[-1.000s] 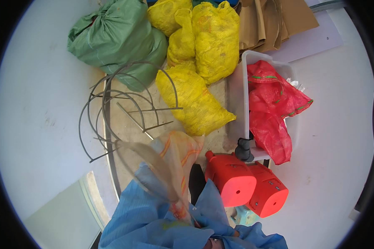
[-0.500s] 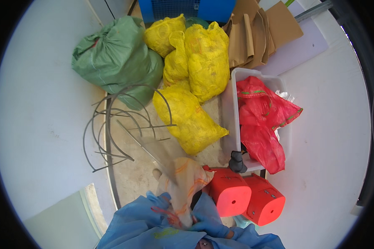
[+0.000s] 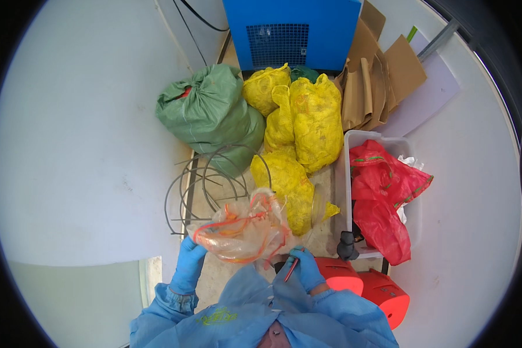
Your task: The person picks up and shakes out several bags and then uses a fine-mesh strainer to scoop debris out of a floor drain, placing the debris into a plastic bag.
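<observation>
Clear plastic bag (image 3: 243, 229) with orange-red streaks, held up in front of me, above the floor strip.

I see the blue machine (image 3: 293, 32) far back, then the green sack (image 3: 206, 116), yellow sacks (image 3: 307, 122) and white tub (image 3: 354, 174) of red bags (image 3: 383, 197), with wire hoops (image 3: 209, 180) just behind the bag. My left hand (image 3: 187, 268) grips its near-left edge, fingers closed on the film; my right hand (image 3: 307, 268) sits just off its near-right corner, closed on a thin red stick (image 3: 292, 269). The bag's long axis runs left to right between both hands.
</observation>
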`<state>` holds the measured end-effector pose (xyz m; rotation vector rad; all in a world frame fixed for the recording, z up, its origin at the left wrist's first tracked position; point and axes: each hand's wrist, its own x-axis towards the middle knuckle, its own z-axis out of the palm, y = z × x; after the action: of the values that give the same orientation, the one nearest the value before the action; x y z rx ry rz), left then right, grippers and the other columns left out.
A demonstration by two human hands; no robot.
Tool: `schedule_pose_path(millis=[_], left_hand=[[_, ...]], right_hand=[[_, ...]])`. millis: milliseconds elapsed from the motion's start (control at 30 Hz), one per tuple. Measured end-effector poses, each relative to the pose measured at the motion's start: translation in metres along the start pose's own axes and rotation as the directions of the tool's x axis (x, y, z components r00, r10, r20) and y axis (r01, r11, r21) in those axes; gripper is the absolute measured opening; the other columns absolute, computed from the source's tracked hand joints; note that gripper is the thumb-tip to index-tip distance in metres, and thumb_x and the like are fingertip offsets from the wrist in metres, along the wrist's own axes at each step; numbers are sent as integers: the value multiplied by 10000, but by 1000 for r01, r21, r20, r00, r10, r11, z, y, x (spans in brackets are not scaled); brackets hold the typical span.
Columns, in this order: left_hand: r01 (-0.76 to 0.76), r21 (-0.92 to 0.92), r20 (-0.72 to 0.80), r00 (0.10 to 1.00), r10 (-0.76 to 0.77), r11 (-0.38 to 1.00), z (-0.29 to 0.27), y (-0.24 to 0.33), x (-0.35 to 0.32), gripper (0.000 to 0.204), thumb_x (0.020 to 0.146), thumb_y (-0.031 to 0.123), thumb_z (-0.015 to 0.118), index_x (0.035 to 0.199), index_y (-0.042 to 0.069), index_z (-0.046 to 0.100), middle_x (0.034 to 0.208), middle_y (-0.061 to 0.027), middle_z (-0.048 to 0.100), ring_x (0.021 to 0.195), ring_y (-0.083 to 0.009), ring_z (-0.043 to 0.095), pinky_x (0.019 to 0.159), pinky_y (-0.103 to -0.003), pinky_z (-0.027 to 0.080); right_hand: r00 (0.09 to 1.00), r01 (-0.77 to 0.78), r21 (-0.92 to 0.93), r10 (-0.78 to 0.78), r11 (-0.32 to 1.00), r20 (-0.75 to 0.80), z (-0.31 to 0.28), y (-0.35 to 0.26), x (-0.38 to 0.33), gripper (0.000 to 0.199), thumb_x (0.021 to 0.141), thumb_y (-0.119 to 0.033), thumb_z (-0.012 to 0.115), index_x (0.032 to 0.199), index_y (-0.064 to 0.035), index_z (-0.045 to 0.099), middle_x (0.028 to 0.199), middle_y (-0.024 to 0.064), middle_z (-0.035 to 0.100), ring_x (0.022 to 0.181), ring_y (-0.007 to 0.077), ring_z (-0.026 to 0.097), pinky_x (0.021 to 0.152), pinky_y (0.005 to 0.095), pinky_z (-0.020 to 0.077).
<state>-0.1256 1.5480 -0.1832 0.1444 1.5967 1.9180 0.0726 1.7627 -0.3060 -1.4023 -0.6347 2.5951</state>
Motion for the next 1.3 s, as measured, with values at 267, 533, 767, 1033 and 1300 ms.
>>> schedule_pose_path(millis=[267, 533, 767, 1033, 1300], left_hand=[[-155, -502, 117, 962, 245, 851, 12, 83, 51, 435, 929, 240, 497, 1310, 52, 409, 1280, -91, 494, 1164, -226, 492, 981, -358, 409], [-87, -538, 456, 806, 377, 838, 69, 157, 20, 442, 909, 216, 544, 1293, 33, 426, 1234, -93, 514, 1125, -217, 503, 960, -344, 414], [-364, -318, 673, 565, 479, 876, 141, 149, -88, 450, 892, 196, 585, 1278, 16, 441, 1193, -95, 532, 1092, -210, 513, 941, -332, 418], [81, -281, 907, 347, 237, 956, 197, 114, -179, 457, 910, 208, 560, 1307, 29, 422, 1239, -91, 507, 1133, -200, 493, 984, -321, 388], [-27, -115, 984, 133, 118, 993, 198, 63, -222, 460, 963, 248, 473, 1368, 54, 376, 1348, -80, 443, 1211, -195, 455, 1050, -320, 349]], right_hand=[[886, 404, -178, -432, 897, -168, -7, 16, -87, 357, 874, -128, 533, 1216, -33, 493, 990, 73, 657, 608, 86, 556, 534, 223, 453], [612, 738, -112, -730, 665, -303, 16, 79, -241, 391, 926, -82, 436, 1315, -37, 448, 948, 97, 664, 499, 37, 385, 462, 170, 332], [447, 871, -154, -882, 467, -148, 55, 86, -320, 444, 964, -194, 432, 1373, -27, 389, 1235, 68, 574, 617, 46, 453, 562, 181, 387], [458, 879, -155, -889, 451, 11, 39, 78, -357, 374, 977, -374, 411, 1116, -47, 529, 766, 38, 589, 617, 114, 548, 588, 242, 456], [436, 900, 64, -897, 432, -72, -35, 116, -408, 518, 933, -252, 525, 1396, -77, 370, 1046, 54, 589, 597, 60, 517, 573, 228, 458]])
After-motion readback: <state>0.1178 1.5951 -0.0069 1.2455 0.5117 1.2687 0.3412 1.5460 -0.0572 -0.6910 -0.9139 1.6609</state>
